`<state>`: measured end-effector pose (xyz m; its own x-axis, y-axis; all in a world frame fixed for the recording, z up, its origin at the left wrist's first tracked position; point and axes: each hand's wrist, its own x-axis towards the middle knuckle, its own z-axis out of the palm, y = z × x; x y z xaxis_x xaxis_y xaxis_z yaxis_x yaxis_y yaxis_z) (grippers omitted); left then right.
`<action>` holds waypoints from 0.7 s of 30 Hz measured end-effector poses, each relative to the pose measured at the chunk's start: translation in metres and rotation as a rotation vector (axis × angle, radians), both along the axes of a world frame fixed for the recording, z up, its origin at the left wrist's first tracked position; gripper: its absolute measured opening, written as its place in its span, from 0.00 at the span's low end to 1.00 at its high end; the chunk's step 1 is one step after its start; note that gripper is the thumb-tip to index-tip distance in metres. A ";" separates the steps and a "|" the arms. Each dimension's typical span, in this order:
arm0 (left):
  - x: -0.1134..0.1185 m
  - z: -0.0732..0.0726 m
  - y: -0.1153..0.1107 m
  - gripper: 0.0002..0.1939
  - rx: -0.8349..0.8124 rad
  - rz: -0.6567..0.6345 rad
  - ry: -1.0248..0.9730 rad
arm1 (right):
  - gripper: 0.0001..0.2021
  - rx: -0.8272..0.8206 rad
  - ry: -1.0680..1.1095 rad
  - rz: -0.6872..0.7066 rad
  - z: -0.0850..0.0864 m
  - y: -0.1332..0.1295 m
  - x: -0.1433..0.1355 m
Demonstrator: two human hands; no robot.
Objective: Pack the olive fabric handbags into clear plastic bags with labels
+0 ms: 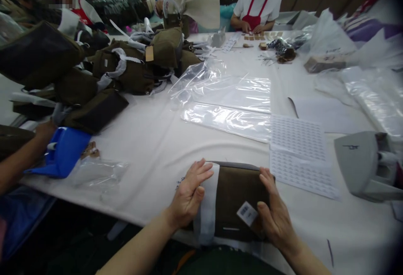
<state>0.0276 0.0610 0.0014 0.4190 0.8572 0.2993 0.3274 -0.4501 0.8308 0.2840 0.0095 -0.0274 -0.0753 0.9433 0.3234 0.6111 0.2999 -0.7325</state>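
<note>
In front of me lies a dark brown fabric bag (237,191) with a grey zipper along its far edge. A white strip (208,208) is wrapped around its left part, and a white barcode tag (247,213) rests on its face. My left hand (189,193) lies over the bag's left end by the strip, its fingers stretched out. Along the right edge is my right hand (275,212), fingers extended and thumb apart near the tag. The undersides of both hands are hidden.
Clear plastic bags (233,103) lie beyond the brown bag. A printed label sheet (299,153) and a grey tape dispenser (362,166) sit to the right. Leftward are a blue dispenser (67,151), a co-worker's arm (22,155) and piled brown bags (126,69). Another person (258,6) works opposite.
</note>
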 end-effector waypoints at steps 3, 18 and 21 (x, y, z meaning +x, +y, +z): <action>-0.010 0.001 0.032 0.14 0.050 0.152 -0.097 | 0.24 0.064 0.101 -0.173 0.003 0.030 0.021; 0.038 -0.068 0.352 0.12 0.204 0.296 0.243 | 0.24 -0.152 -0.584 0.143 -0.104 0.251 0.065; -0.006 -0.045 0.389 0.15 0.268 0.494 0.138 | 0.23 -0.078 -0.638 0.182 -0.128 0.249 0.079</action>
